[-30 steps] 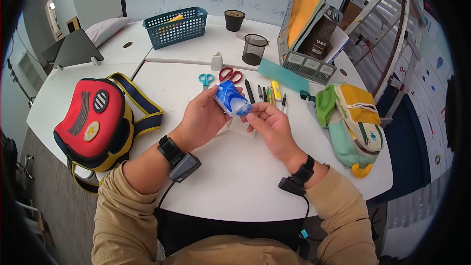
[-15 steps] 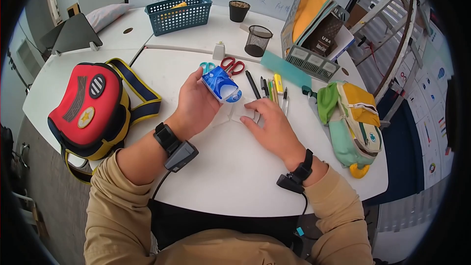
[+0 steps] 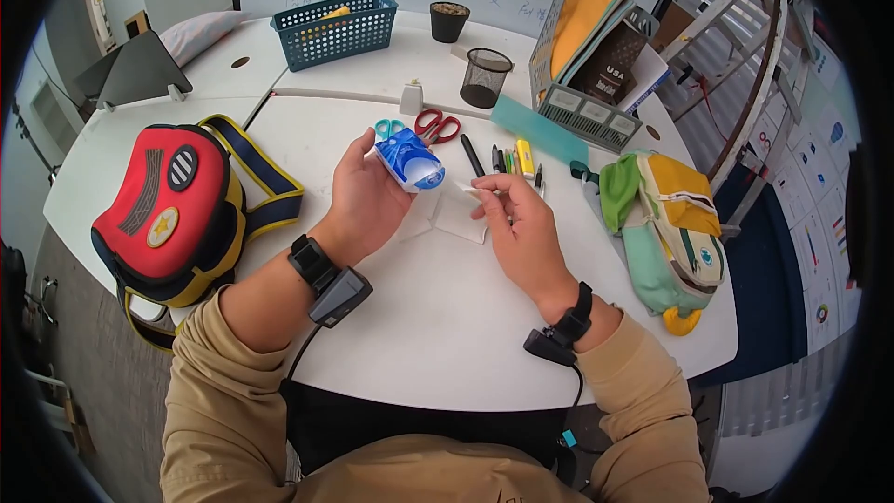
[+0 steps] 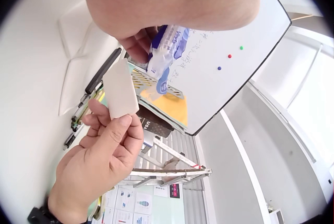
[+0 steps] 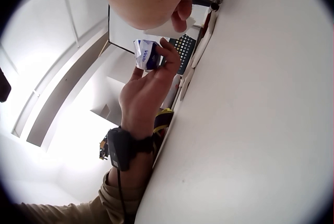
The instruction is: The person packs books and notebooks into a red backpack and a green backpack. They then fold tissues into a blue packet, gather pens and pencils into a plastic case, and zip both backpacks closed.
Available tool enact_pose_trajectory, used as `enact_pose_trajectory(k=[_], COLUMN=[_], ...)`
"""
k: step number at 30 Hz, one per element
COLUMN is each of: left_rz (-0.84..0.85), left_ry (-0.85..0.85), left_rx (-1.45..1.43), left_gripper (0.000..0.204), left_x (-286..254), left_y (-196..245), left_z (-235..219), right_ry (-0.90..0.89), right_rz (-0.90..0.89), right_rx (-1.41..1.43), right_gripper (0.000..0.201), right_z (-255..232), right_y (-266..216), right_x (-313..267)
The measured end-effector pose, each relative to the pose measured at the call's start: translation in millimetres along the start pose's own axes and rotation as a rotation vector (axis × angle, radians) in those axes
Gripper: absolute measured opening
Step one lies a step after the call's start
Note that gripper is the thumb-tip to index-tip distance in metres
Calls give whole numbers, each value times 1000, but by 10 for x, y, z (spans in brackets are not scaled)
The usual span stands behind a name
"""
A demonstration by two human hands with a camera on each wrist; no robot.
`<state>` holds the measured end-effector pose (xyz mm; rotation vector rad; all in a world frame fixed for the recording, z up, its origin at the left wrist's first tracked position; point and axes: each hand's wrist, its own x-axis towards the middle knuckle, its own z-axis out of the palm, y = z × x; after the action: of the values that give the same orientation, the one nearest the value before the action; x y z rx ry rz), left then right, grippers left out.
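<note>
In the head view my left hand (image 3: 358, 200) holds a blue-and-white tissue pack (image 3: 408, 158), fingers and thumb along its sides. The word "Vinda" shows on the pack (image 5: 146, 54) in the right wrist view, and its clear end points toward my right hand (image 3: 521, 233). Between thumb and fingers, that hand pinches a folded white tissue (image 4: 120, 91), held upright in the left wrist view. Below the hands, more folded white tissue (image 3: 456, 222) lies on the table.
Behind the hands lie red scissors (image 3: 438, 126), teal-handled scissors (image 3: 388, 129), a black marker (image 3: 472, 156) and several pens. A red backpack (image 3: 172, 210) sits left, a colourful small backpack (image 3: 666, 233) right. Farther back stand a basket (image 3: 335, 33), a mesh cup (image 3: 485, 79) and a file holder (image 3: 587, 121).
My right hand left the pack's end, dropped to the tissue on the table, and now holds a folded tissue slightly raised. The pack in my left hand shifted a little left and up.
</note>
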<state>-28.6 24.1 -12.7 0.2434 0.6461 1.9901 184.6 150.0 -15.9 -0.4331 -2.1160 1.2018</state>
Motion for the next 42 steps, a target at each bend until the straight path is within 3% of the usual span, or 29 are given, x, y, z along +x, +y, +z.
enact_pose_trajectory(k=[2,11,17,27,30,36,42], left_rz=[14,71,96,-79,-44,32,51], left_ry=[0,48,99,-14,-35,124,69], left_rx=[7,67,173,342,388,417,458], left_gripper=[66,65,61,44,39,38,40], left_x=[10,30,32,-46,-47,-145,-57], left_y=[-3,-13,-64,-193,-203,-220,-243], left_z=[-12,-14,25,-20,-23,137,-3], right_ry=[4,25,184,7,-8,-81,-99], right_rz=[-50,-82,-118,-185,-216,-229,-348], right_rx=[167,29,70,142,118,111,-102], right_gripper=[13,26,24,25,24,22,19], right_z=[71,11,41,28,27,15,-45], right_y=[135,35,-1,10,7,-46,-7], right_x=[8,10,35,3,10,-1,18])
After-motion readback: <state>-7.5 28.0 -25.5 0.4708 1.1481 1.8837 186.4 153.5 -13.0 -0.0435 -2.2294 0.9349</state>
